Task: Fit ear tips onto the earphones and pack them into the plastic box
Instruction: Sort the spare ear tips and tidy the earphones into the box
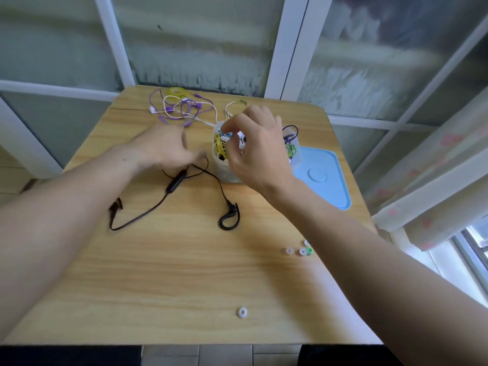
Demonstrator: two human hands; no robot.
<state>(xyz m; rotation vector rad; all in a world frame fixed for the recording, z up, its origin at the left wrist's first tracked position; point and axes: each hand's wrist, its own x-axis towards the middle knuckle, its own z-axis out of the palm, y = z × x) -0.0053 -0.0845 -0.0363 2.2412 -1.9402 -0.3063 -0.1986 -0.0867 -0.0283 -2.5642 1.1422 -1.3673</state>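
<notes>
A clear plastic box (224,170) stands mid-table, filled with yellow, blue, green and purple earphones. My right hand (256,146) hovers over it, thumb and fingers pinching a blue-and-white earphone (225,135) at the box's top. My left hand (163,146), blurred, is just left of the box above the cable of a black ear-hook earphone set (228,216); its fingers look relaxed and hold nothing I can make out. Loose ear tips lie on the table: a white one (242,312) near the front, and white and green ones (303,250) by my right forearm.
A blue box lid (324,178) lies flat to the right of the box. Tangled purple and white earphones (182,108) and a yellow tape roll (175,91) sit at the far edge. The wooden table (171,273) ends against window panes behind.
</notes>
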